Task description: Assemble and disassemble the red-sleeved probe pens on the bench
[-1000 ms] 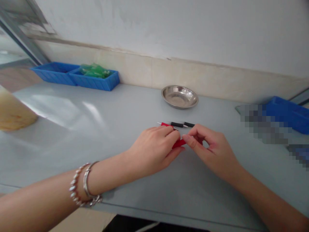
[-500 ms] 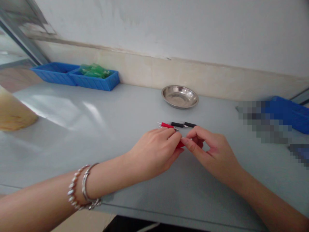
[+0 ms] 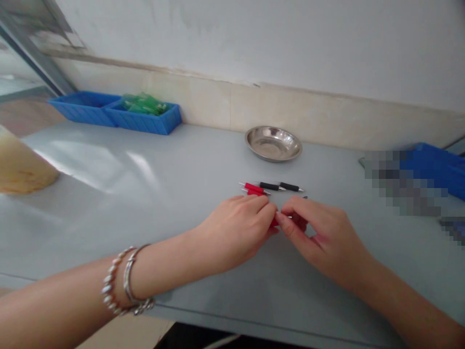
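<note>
My left hand (image 3: 241,230) is closed around a red pen (image 3: 275,222), a small part of which shows between the fingers. At its right end, the thumb and forefinger of my right hand (image 3: 325,237) pinch together, and they hide what they grip there. Just beyond my hands, red pens (image 3: 255,188) with thin metal tips lie on the table. Beside them to the right are a black pen (image 3: 269,186) and another black pen (image 3: 289,186). A small dark tip pokes out behind my right forefinger; the rest of it is hidden.
A round steel dish (image 3: 273,144) sits near the wall on the grey table (image 3: 119,203). At the back left are a blue bin (image 3: 85,107) and another with green plastic bags (image 3: 145,104). A blue container (image 3: 426,169) and blurred-out items are at right; a yellowish object (image 3: 25,165) at left.
My hands have moved very slightly down and right, still together on the red pen. More of the black pen on the right now shows. The view has shifted a little.
</note>
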The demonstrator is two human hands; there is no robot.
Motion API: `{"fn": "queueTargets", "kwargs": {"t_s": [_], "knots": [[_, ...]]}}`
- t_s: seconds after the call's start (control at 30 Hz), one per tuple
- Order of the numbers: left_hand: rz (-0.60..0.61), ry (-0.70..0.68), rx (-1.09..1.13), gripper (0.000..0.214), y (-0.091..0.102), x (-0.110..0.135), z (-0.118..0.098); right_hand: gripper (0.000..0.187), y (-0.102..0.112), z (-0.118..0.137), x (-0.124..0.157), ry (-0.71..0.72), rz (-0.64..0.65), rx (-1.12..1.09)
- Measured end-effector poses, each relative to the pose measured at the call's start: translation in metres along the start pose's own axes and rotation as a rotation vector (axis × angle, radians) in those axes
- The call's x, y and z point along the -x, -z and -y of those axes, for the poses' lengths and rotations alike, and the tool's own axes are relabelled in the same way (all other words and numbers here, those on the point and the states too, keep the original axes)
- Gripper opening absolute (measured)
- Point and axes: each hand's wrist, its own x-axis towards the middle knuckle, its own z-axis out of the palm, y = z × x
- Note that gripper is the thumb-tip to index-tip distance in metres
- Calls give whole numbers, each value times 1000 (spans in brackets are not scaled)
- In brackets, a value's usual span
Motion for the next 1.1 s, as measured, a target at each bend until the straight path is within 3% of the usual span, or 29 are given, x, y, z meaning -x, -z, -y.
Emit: {"fn": "queueTargets", "kwargs": {"t_s": [0.33, 0.57, 0.8, 1.1], "knots": [[42, -58, 16, 10, -5, 2, 4, 17, -2, 2, 2, 72, 14, 60], [-1, -18, 6, 15, -6, 1, 5, 13, -2, 0, 0, -31, 51, -82], [21, 46, -3, 19, 0, -2, 3, 10, -1, -3, -2, -93, -36, -189], [-48, 20, 16, 13, -6, 0, 7, 6, -2, -4, -2, -144, -73, -224]]}}
